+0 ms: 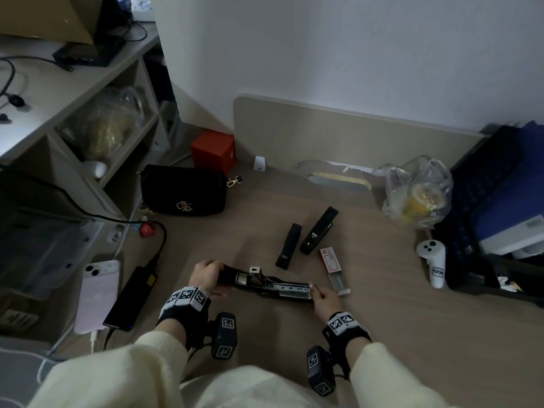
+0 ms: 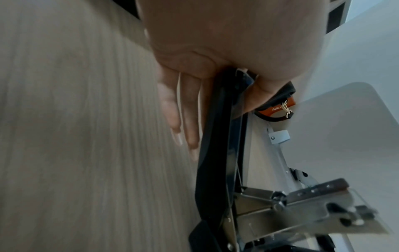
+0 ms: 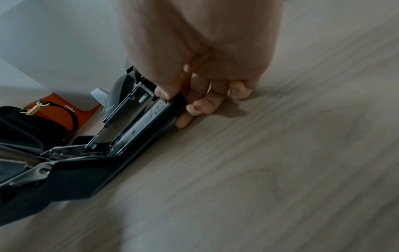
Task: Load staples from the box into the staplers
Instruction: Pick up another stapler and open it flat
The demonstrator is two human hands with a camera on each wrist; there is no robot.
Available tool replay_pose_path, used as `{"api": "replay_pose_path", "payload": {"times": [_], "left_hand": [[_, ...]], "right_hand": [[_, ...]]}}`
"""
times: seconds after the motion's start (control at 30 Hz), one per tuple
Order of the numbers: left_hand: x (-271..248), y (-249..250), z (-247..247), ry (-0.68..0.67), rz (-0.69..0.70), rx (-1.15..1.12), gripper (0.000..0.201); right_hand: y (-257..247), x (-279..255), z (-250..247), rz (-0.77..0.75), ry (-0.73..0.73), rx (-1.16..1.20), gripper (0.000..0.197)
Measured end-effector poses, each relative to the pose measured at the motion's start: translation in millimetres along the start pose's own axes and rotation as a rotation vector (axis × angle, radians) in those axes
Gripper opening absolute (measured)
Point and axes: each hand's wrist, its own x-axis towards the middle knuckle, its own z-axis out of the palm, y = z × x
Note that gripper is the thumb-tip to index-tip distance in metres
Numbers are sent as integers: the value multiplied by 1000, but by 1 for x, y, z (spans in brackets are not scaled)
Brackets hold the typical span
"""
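A black stapler point(image 1: 265, 282) lies swung wide open on the wooden desk, its metal staple channel point(image 1: 291, 287) facing up. My left hand point(image 1: 206, 273) grips the lid end point(image 2: 218, 129), thumb on one side and fingers along the other. My right hand point(image 1: 325, 298) pinches the front end of the base point(image 3: 170, 104) between thumb and curled fingers. Two more black staplers point(image 1: 289, 245) point(image 1: 319, 229) lie shut just beyond. The red-and-white staple box point(image 1: 331, 259) sits to their right with its inner tray point(image 1: 339, 282) slid out toward me.
A black handbag point(image 1: 184, 191) and a red box point(image 1: 213, 150) stand at the back left. A pink phone point(image 1: 97, 295) and a black power brick point(image 1: 131, 297) lie at the left edge. A plastic bag point(image 1: 418, 192) and a white controller point(image 1: 432, 262) sit to the right.
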Motion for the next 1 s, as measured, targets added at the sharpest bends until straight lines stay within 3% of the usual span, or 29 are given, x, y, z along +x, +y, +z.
{"api": "replay_pose_path", "payload": {"times": [0.53,0.77,0.87,1.0], "left_hand": [[4,9,5,-20,-17,-5,15],[11,16,5,-8,9,-65,18],[13,18,8,-11,10,-127,22],[12,21,14,18,5,-192,10]], "right_hand": [[5,5,-1,53,73,-139,34],[3,2,-8,-5,51,-128,34],[-2,-2,-18,-51,77,-58,25],[-9,-7,-37,-146,177,-55,17]]}}
